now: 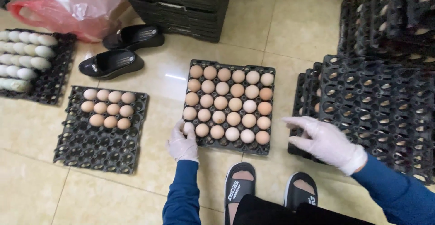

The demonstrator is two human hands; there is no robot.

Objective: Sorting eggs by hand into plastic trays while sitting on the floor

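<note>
A black egg tray (270, 116) lies on the floor in front of me, filled with brown eggs (228, 102). My left hand (182, 143), in a white glove, sits at the tray's near left corner with its fingers on a pale egg (188, 128) there. My right hand (324, 141), also gloved, hovers with fingers spread over the near left edge of a stack of empty black trays (376, 107) on the right, holding nothing.
A second black tray (97, 150) at left holds a few rows of brown eggs (108, 108). Farther left a tray (56, 80) carries white eggs. Black slippers (111, 62), a red plastic bag (68, 5) and stacked crates (181, 3) lie behind. My sandalled feet (267, 191) are below.
</note>
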